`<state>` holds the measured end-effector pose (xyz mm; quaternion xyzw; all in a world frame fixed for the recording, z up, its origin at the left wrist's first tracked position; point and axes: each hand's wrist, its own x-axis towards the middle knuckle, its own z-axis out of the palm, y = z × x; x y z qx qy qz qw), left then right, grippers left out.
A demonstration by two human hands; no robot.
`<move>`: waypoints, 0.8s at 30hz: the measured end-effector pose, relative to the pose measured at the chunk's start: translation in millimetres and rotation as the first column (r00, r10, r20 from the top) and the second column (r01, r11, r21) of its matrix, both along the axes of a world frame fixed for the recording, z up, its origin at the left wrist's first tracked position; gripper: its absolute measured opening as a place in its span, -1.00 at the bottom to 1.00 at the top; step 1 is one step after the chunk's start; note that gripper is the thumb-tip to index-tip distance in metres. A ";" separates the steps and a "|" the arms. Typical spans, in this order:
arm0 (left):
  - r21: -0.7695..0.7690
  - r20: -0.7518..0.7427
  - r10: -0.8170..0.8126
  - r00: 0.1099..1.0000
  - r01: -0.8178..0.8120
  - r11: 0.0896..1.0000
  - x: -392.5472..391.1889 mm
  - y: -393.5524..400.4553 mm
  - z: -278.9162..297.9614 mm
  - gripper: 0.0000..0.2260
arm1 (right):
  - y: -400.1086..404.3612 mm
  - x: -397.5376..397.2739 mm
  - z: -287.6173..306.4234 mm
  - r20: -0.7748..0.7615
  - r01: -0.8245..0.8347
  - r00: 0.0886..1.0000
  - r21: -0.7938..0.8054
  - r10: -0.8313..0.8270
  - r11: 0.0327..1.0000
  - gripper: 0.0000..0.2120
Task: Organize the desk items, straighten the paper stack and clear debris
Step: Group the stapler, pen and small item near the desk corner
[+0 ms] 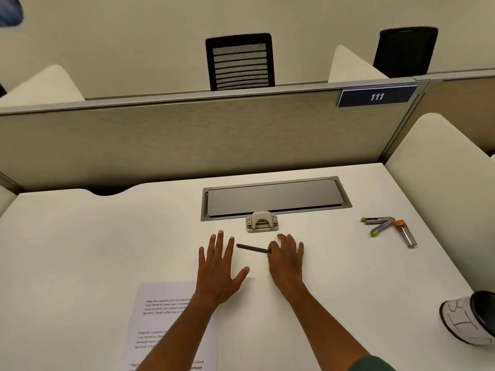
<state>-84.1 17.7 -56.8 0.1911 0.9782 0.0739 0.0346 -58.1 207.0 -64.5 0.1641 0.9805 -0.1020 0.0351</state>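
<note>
two hands on our white counter (80, 250): left hand (219, 266) flat, grip released; right hand (286, 259) pinching the slim black pen (251, 248). we should lift it level.

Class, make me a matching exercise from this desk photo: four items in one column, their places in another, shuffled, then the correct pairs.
Items
1. pen
2. hole punch
3. stapler
4. paper

Places
A. far right of the desk
B. near edge, under the left forearm
C. between the two hands, at the right hand
D. just in front of the grey cable hatch

Pairs: 1-C, 2-D, 3-A, 4-B
</note>
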 end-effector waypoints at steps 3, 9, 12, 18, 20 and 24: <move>0.006 -0.012 -0.011 1.000 0.011 1.000 -2.8 4.6 0.9 -0.20 | 0.8 0.5 -0.5 -0.049 0.015 0.999 0.002 -0.015 1.000 -0.74; 0.046 -0.028 -0.049 0.998 0.050 0.998 -5.5 25.1 11.4 -0.20 | 21.0 10.2 2.1 -0.181 0.047 0.982 0.001 -0.046 0.999 -0.75; 0.061 -0.039 -0.068 0.997 0.070 0.996 -2.2 39.9 19.0 -0.20 | 37.7 17.4 6.9 -0.238 0.088 0.967 -0.034 -0.094 0.996 -0.82; 0.079 -0.042 -0.144 0.989 0.147 0.986 7.9 80.7 35.1 -0.19 | 78.8 38.5 23.9 -0.323 0.213 0.919 -0.078 -0.227 0.974 -0.82; 0.088 -0.049 -0.171 0.984 0.175 0.981 10.7 94.7 38.0 -0.19 | 92.8 46.9 30.9 -0.337 0.275 0.893 -0.120 -0.299 0.954 -0.84; 0.097 -0.078 -0.234 0.969 0.241 0.966 18.1 128.0 46.2 -0.19 | 125.6 66.3 40.3 -0.372 0.390 0.826 -0.169 -0.425 0.905 -0.88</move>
